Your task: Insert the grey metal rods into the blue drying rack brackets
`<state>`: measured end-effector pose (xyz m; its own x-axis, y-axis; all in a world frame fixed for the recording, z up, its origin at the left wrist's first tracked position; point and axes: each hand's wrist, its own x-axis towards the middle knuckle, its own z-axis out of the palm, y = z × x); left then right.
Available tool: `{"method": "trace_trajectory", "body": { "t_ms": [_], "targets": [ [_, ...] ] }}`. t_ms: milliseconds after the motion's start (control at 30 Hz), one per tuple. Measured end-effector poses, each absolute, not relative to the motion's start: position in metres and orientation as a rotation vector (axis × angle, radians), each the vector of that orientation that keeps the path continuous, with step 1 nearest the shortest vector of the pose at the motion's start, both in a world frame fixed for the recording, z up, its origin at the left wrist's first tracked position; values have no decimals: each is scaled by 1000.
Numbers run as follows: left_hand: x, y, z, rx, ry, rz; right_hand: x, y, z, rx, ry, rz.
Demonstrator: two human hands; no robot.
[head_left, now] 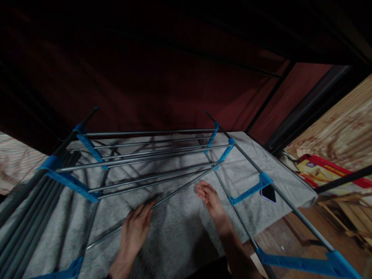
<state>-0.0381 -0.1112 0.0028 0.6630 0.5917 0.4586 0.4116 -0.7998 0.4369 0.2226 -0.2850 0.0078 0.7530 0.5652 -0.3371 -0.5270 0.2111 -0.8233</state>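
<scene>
A grey metal rod slants across the frame from lower left to upper right, with my left hand wrapped over its lower half. Its far end meets a blue plastic bracket on the right side of a rack of grey tubes. My right hand hovers below the rod's upper part, fingers loosely curled and apart, holding nothing. Several crossbars span the rack behind, between the blue left bracket and the right-hand brackets. Another blue bracket on the right side carries no rod.
The rack lies on a grey cloth. Several loose tubes lie at the left. A phone rests by the right side. Beyond the cloth's right edge are a red and yellow box and a wooden crate. A dark red panel stands behind.
</scene>
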Motion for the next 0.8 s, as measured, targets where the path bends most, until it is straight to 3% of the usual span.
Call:
{"method": "trace_trajectory", "body": {
  "t_ms": [400,800],
  "targets": [
    [-44,-112,-15,2773,762,630,249,-293,-14,-987,-20,638],
    [-67,-100,-29,2719,956,622,260,-294,-40,-1019,146,584]
  ]
}}
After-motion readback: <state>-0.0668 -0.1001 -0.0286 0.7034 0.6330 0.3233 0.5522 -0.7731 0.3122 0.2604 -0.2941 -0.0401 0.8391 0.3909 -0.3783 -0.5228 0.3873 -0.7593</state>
